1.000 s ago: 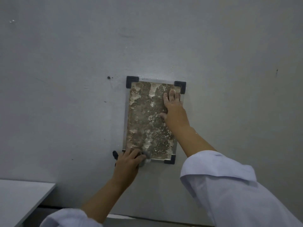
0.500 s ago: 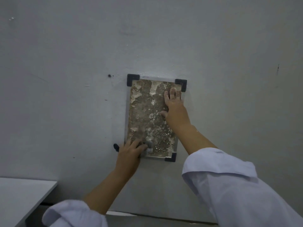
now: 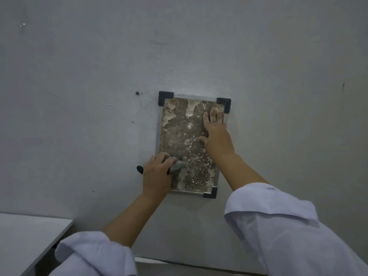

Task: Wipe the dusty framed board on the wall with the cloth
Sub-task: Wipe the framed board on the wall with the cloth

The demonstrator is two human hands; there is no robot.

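the board (image 3: 185,140) hangs on the wall (image 3: 79,96), and almost all of its face is still covered with brown and white dust, so i judge the wiping is only at its start; most of the surface is left. the left hand (image 3: 157,176) is at the lower left part of the board, its fingers (image 3: 171,161) curled around the grey cloth (image 3: 177,165) and pressing it on the dusty face. the right hand (image 3: 216,136) lies flat on the upper right part, fingers (image 3: 213,116) straight, holding nothing, likely to steady the board.
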